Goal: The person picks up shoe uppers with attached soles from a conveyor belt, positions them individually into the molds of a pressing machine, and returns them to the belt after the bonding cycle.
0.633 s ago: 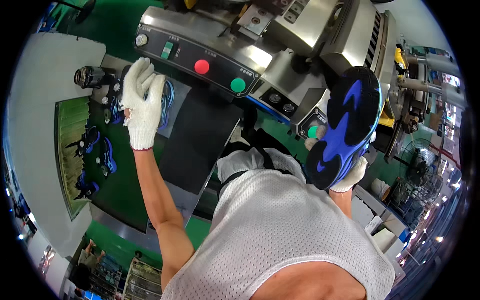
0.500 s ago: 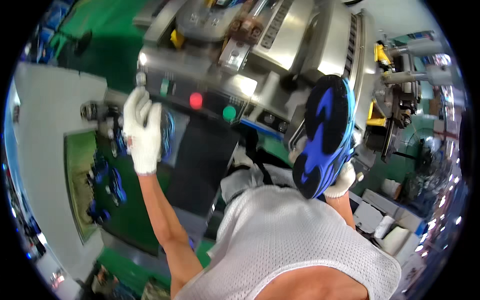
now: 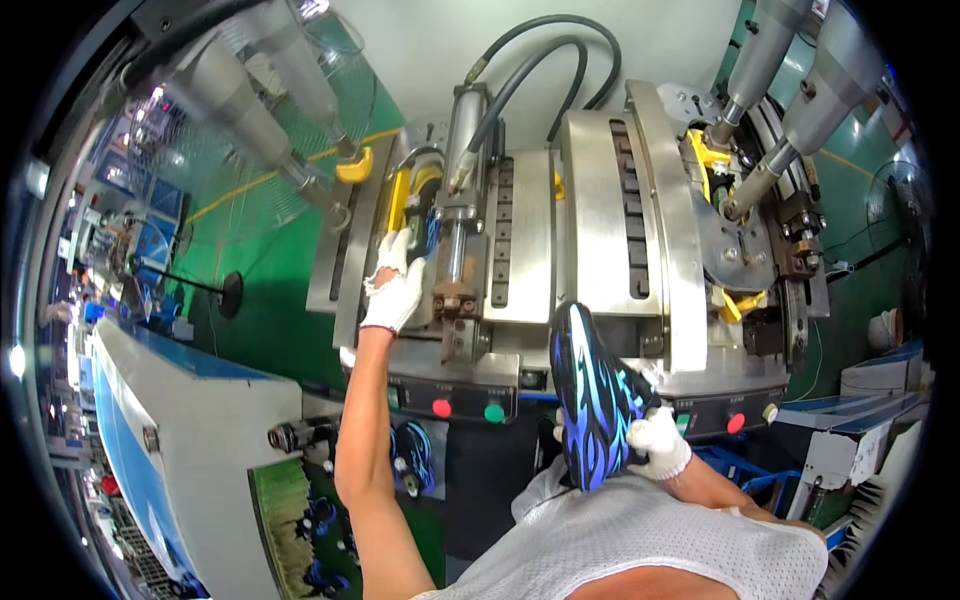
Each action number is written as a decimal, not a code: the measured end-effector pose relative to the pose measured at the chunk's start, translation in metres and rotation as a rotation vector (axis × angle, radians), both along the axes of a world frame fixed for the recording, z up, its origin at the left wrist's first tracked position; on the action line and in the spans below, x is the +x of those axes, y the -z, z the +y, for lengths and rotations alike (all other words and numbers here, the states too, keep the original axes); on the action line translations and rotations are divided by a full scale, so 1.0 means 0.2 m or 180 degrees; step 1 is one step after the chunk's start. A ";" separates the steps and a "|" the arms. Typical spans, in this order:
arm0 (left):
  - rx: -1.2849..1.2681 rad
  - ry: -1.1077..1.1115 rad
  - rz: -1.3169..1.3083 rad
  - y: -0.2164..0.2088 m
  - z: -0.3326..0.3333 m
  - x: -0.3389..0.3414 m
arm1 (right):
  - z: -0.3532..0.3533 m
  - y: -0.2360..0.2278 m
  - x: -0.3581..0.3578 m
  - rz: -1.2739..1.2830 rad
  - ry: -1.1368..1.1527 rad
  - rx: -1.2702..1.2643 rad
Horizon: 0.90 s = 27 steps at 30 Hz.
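My white-gloved right hand (image 3: 660, 443) has hold of a black running shoe with flame-like blue streaks (image 3: 590, 400), just in front of me. My white-gloved left hand (image 3: 397, 285) is over at the silver metal machine (image 3: 525, 240), right by a narrow yellow bar (image 3: 399, 200), but honestly can't tell if it's gripping anything.

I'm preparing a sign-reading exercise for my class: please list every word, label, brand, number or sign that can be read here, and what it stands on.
None can be quoted.
Left control panel: pale marks above the buttons, too small to read.
Right control panel: pale marks, also too small.
Shoe in the right hand: patterned, but no lettering can be made out.
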<state>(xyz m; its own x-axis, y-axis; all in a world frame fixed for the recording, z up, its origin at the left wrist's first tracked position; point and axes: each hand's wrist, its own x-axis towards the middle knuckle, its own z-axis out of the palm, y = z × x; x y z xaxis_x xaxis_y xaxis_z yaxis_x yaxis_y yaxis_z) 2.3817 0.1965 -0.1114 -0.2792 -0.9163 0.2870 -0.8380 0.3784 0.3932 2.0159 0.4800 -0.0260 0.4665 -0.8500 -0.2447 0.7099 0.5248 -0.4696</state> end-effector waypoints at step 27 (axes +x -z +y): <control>0.0677 -0.2552 0.2415 -0.06 1.77 0.43 | -1.44 0.03 1.23 0.0921 0.0479 -0.0018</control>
<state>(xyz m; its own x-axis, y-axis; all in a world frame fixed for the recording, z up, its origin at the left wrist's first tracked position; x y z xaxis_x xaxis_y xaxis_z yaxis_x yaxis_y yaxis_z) 2.4669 0.5495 -0.0994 0.5934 -0.8033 -0.0513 -0.3256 -0.2979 0.8973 2.2627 0.1925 -0.0329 0.2472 -0.9059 -0.3438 0.6160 0.4208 -0.6659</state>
